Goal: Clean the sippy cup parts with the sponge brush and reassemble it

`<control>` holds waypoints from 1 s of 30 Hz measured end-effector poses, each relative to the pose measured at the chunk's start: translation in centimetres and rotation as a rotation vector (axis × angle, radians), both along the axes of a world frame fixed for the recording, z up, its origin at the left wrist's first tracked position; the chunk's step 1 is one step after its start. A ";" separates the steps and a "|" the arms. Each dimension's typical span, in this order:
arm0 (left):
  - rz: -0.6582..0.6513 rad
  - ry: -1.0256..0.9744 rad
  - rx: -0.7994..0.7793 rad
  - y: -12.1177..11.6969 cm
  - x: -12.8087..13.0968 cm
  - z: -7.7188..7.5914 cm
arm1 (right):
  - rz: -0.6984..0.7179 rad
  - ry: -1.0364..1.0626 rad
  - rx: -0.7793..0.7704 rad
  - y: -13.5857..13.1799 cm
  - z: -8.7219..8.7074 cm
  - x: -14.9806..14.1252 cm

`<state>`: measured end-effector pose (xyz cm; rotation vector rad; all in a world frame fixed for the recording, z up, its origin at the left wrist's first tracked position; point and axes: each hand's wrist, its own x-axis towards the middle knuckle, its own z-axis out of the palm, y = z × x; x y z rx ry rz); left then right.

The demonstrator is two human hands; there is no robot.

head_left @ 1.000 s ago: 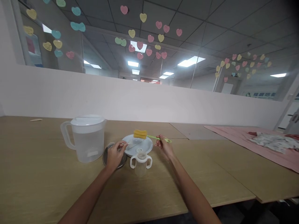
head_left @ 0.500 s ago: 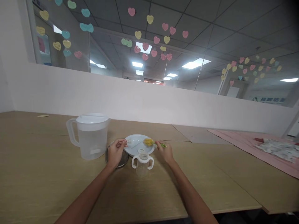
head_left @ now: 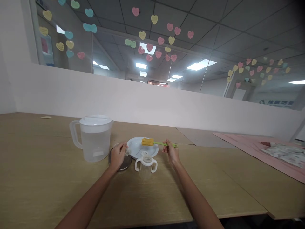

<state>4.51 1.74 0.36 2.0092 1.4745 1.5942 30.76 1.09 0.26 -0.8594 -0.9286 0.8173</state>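
My right hand (head_left: 171, 151) is closed around the green handle of a bottle brush. The brush's yellow sponge head (head_left: 147, 142) points left, above a white plate (head_left: 133, 154). My left hand (head_left: 118, 155) is closed on a small, pale translucent round piece (head_left: 128, 152) by the plate's left rim; my fingers hide part of it. Between my forearms a clear two-handled baby bottle (head_left: 145, 168) stands upright without a lid, just in front of the plate. Beneath and beside my left hand lies a dark round tray (head_left: 125, 164).
A translucent lidded pitcher (head_left: 95, 143) holding clear liquid stands to the left. A pink cloth (head_left: 234, 140) with a patterned garment (head_left: 283, 154) lies at the far right. The table (head_left: 133, 203) meets a low white wall (head_left: 133, 101) under glass.
The brush has swung nearly level and more of its handle shows, with my right hand slightly farther right. The piece in my left hand now shows as a wider round shape.
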 end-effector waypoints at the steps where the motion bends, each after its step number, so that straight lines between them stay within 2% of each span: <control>1: 0.013 0.062 0.007 0.2 -0.1 -0.1 | -0.014 -0.001 0.001 0.1 -0.1 0.1; 7: 0.102 0.465 0.108 0.6 -1.0 0.0 | -0.217 -0.070 0.022 0.1 -0.3 0.1; 11: 0.169 0.522 0.152 0.6 -1.5 0.2 | -0.334 -0.162 0.053 -0.4 -0.1 -0.2; 16: 0.139 0.573 0.121 0.8 -1.6 -0.1 | -0.365 -0.276 0.061 -0.8 0.0 -0.4; 21: 0.133 0.552 0.080 0.6 -1.7 -0.1 | -0.364 -0.286 0.033 -0.8 -0.2 -0.3; 26: 0.154 0.410 0.048 0.9 -1.9 -0.2 | -0.392 -0.332 0.046 -0.9 -0.2 -0.3; 30: 0.143 0.258 0.126 0.9 -2.0 0.0 | -0.390 -0.434 0.052 -0.9 -0.3 -0.5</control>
